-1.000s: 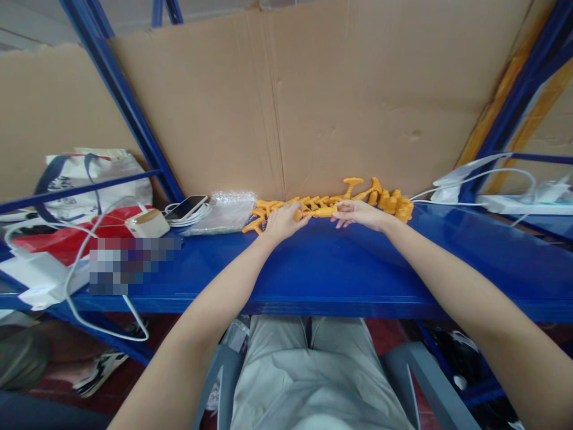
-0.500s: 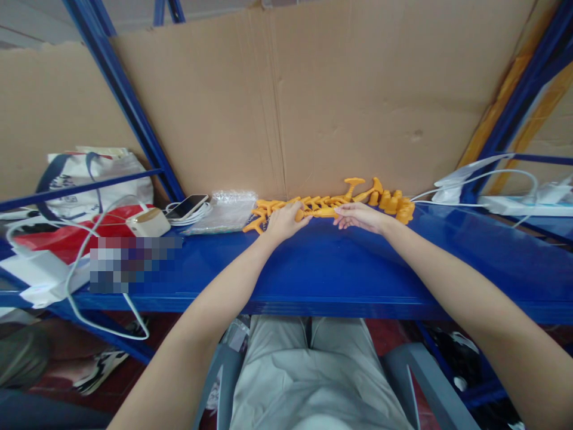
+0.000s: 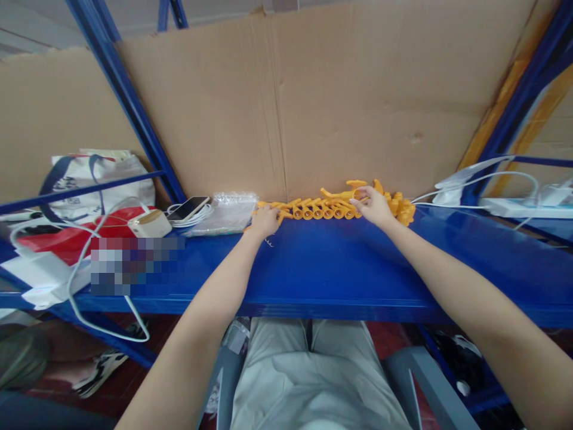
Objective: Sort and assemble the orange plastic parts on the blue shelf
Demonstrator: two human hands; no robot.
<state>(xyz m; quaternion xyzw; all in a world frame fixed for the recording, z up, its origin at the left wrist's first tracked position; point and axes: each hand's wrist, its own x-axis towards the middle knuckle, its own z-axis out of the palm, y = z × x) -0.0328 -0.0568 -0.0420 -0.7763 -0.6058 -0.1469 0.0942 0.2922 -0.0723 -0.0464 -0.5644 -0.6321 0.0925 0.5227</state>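
Observation:
My left hand [image 3: 266,221] is closed over a yellow-handled corkscrew at the left end of the yellow pieces. Its thin metal spiral [image 3: 269,242] pokes out below the fingers, while most of the handle is hidden. My right hand [image 3: 375,206] pinches the round end of a yellow plastic tool [image 3: 338,195], whose narrow part points left. Beneath it runs a row of similar yellow tools [image 3: 317,213], side by side, round ends facing me. More yellow T-shaped handles [image 3: 357,183] stick up behind my right fingers.
Yellow cup-like pieces [image 3: 405,210] cluster right of my right hand. A clear plastic bag [image 3: 226,215] and a phone [image 3: 190,208] on a coiled cable lie left. Cardboard [image 3: 335,101] stands behind the blue shelf [image 3: 322,269]. A power strip [image 3: 514,205] sits far right.
My hands were together on one yellow tool in front of the row. They have moved apart, left hand leftward onto a corkscrew, right hand up and right with a yellow tool. The row is uncovered.

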